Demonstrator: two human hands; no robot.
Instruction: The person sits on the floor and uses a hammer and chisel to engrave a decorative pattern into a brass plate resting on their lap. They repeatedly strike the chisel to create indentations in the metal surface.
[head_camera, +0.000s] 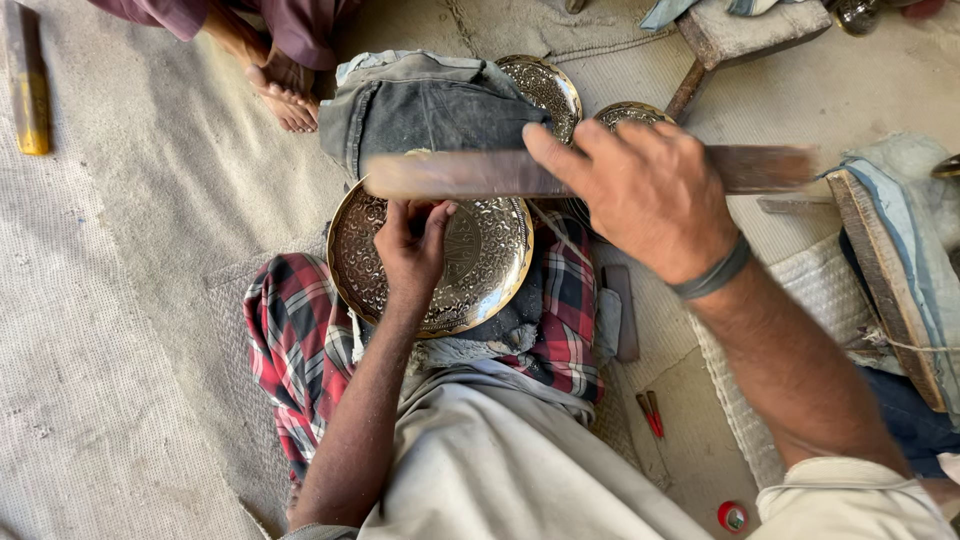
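An engraved round brass plate (480, 270) rests tilted on my lap, over a checked red cloth (290, 340). My left hand (412, 245) lies on the plate, fingers pinched near its upper middle as if around a small tool that I cannot make out. My right hand (640, 195) is raised above the plate and shut on a long flat wooden stick (450, 175), which is blurred and lies level across the view.
Two more engraved plates (548, 85) (630, 113) lie behind, partly under a grey folded cloth (430, 100). Another person's bare foot (285, 105) is at the top left. A wooden block (885, 270) stands at the right; small red tools (650, 412) lie on the mat.
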